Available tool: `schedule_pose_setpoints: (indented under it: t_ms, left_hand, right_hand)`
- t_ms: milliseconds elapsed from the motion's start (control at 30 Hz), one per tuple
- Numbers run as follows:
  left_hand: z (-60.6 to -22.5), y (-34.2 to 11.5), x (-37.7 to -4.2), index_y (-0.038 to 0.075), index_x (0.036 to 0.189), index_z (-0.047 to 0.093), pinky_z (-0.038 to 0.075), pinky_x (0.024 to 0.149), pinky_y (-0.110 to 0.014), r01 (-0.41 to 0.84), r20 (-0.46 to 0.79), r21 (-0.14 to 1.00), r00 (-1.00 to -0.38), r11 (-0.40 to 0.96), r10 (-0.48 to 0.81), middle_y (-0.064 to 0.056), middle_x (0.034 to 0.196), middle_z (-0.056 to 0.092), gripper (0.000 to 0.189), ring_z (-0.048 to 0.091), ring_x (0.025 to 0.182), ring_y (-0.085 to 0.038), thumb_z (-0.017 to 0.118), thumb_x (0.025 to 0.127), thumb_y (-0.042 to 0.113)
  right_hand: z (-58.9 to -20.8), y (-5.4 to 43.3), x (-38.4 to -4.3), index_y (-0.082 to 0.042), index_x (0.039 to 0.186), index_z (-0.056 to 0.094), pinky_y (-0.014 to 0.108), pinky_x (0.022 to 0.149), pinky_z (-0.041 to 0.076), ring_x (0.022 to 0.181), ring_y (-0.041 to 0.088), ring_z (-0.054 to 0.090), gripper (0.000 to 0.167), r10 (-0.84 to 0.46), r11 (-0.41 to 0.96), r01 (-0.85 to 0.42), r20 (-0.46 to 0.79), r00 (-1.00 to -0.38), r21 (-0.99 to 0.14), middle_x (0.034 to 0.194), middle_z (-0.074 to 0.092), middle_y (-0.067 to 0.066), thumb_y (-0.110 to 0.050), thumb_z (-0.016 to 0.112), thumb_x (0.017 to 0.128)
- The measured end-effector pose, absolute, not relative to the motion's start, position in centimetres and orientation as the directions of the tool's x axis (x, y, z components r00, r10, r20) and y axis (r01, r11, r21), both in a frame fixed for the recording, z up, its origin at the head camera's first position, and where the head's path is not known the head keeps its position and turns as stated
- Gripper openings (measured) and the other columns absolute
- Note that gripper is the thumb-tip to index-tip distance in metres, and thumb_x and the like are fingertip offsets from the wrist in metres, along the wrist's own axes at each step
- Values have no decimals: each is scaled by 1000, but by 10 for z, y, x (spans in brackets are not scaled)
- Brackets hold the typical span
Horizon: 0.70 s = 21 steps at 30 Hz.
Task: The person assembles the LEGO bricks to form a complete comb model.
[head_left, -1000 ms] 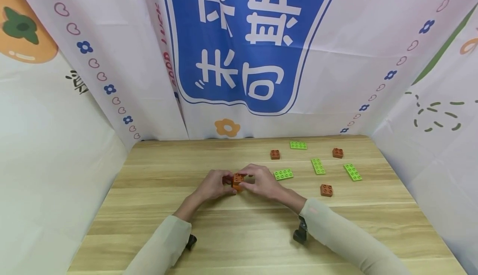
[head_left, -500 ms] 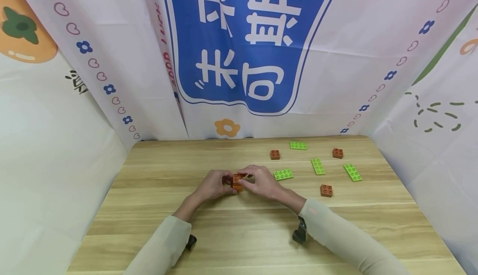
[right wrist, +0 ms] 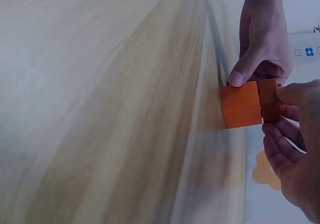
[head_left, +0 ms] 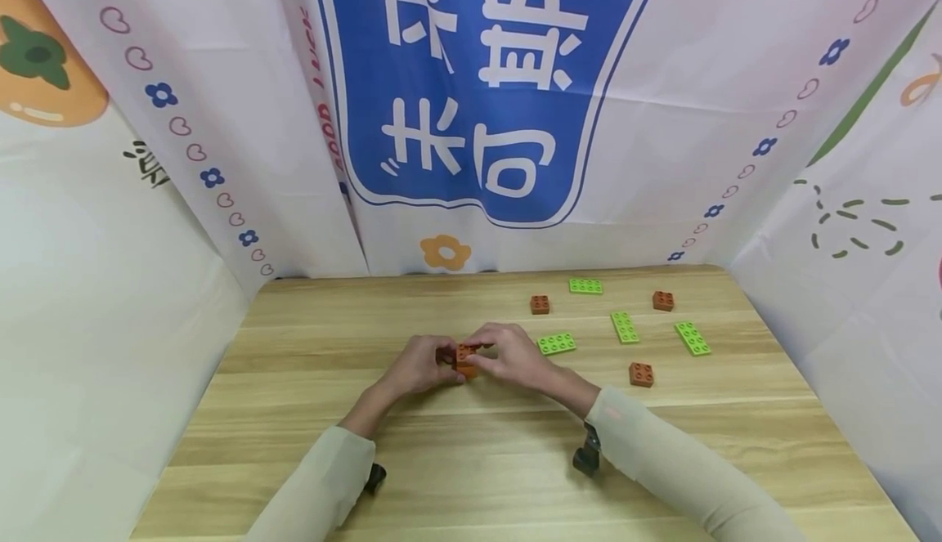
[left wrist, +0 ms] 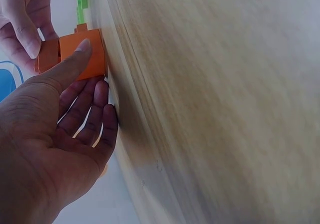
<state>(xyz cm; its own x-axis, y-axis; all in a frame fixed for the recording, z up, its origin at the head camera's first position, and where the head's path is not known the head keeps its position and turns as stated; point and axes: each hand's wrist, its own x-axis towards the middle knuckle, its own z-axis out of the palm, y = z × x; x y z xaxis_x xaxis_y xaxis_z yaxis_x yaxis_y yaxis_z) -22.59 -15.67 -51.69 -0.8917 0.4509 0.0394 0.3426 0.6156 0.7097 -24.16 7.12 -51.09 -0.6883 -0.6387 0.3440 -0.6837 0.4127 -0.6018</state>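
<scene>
Near the middle of the table, my left hand (head_left: pixel 418 365) holds the lower orange building brick (right wrist: pixel 241 105), thumb on one side and fingers behind. From the other side, my right hand (head_left: pixel 518 356) pinches a darker reddish-brown brick (right wrist: pixel 270 101) on top of it. A thin gap shows between the two bricks in the right wrist view, so I cannot tell whether they are fully joined. In the left wrist view, my left thumb lies flat across the orange brick's face, and the lower brick sits at the tabletop. Fingers partly hide the upper brick's studs.
Right of the hands, several green eight-stud plates lie scattered, the nearest green plate (head_left: pixel 556 343) close to my right hand. Among them are 3 loose brown bricks, one brown brick (head_left: pixel 641 374) toward the front. Printed cloth (head_left: pixel 309 231) hangs behind the wooden table (head_left: pixel 471 477).
My right fingers have shifted slightly left over the upper brick, covering more of it. The head view has moved a little. The loose bricks and plates stay where they were.
</scene>
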Motion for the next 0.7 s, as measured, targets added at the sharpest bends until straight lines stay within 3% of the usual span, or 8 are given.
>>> schedule_pose_setpoints:
  t_ms: [267, 533, 700]
  left_hand:
    - [-517, -156, -226, 6, 102, 77, 61, 82, -32, 349, 44, 713, -888, 608, 459, -2, 97, 78, 25, 73, 89, -14, 92, 83, 10]
    - [-516, -158, -227, 7, 102, 77, 61, 79, -27, 354, 48, 733, -879, 581, 475, -2, 97, 78, 22, 72, 89, -12, 91, 85, 11]
    - [-516, -159, -226, 6, 102, 77, 61, 79, -26, 354, 49, 743, -875, 568, 482, -3, 98, 78, 21, 73, 89, -14, 90, 86, 11]
  right_hand:
    - [-503, 70, -240, -7, 119, 80, 30, 89, 60, 101, 16, 72, 23, -647, 452, -662, 291, -705, -598, 111, 77, 3, -14, 79, 96]
    - [-501, 68, -239, -5, 123, 78, 35, 86, 62, 102, 23, 73, 26, -648, 467, -634, 250, -720, -616, 112, 76, 6, -13, 77, 98]
    - [-500, 67, -238, -5, 123, 78, 33, 86, 61, 101, 20, 73, 26, -647, 478, -640, 252, -720, -602, 111, 77, 5, -14, 77, 98]
